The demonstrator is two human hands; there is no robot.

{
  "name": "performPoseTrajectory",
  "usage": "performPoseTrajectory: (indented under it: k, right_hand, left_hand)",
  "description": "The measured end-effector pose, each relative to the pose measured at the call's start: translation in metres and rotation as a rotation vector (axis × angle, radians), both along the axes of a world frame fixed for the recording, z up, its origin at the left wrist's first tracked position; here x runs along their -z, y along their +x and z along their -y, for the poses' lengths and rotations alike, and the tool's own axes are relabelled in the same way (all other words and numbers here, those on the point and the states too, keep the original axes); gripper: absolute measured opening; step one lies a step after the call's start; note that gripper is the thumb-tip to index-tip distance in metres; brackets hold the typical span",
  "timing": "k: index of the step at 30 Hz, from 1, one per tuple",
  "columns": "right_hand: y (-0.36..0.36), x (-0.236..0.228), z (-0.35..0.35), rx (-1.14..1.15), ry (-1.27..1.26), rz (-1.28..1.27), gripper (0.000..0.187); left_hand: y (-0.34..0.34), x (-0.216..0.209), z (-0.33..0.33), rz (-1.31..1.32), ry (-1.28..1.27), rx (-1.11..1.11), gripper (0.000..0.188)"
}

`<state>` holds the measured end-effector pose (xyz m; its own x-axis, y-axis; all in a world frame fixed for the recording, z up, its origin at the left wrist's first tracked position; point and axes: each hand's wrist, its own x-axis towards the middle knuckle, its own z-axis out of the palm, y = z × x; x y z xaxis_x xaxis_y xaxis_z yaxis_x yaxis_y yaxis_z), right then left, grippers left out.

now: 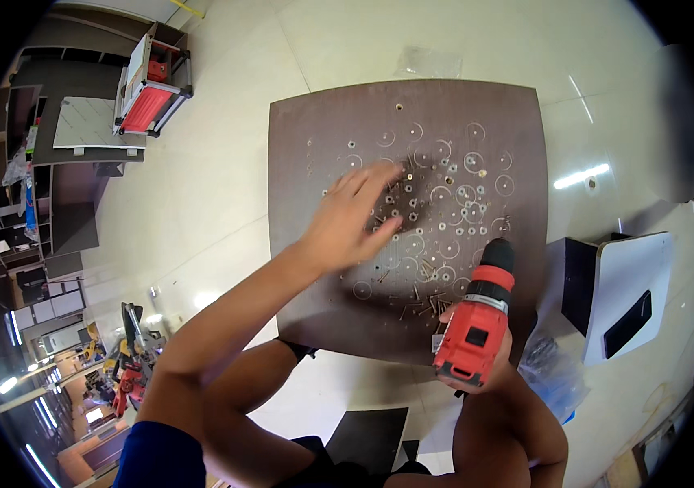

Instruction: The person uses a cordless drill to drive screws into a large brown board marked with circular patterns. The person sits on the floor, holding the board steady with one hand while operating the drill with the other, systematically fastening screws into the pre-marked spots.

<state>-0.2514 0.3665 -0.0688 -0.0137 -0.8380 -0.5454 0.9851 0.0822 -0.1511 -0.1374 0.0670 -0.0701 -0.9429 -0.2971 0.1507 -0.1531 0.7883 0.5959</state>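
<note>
Centre-frame brown board [298, 146]: right hand [477, 370], largely hidden, grips red drill [477, 325] pointing up-frame; left hand [355, 215], fingers spread, covers scattered screws [424, 305].

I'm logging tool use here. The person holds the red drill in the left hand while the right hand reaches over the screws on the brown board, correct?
Not quite: the hands are swapped. The head view shows the right hand holding the red drill, while the left hand reaches over the screws on the brown board.
</note>
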Motion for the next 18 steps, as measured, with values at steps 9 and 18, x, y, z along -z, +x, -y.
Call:
performPoseTrajectory:
  k: [9,18]
  right_hand:
    - [-0.002,0.024,-0.022,0.0,-0.108,-1.064,0.091]
    - [-0.01,0.042,-0.03,0.029,-0.098,-1.133,0.092]
  left_hand:
    - [-0.043,0.111,0.029,-0.175,-0.254,-0.076,0.029]
    - [-0.04,0.087,0.04,-0.168,-0.228,-0.029,0.021]
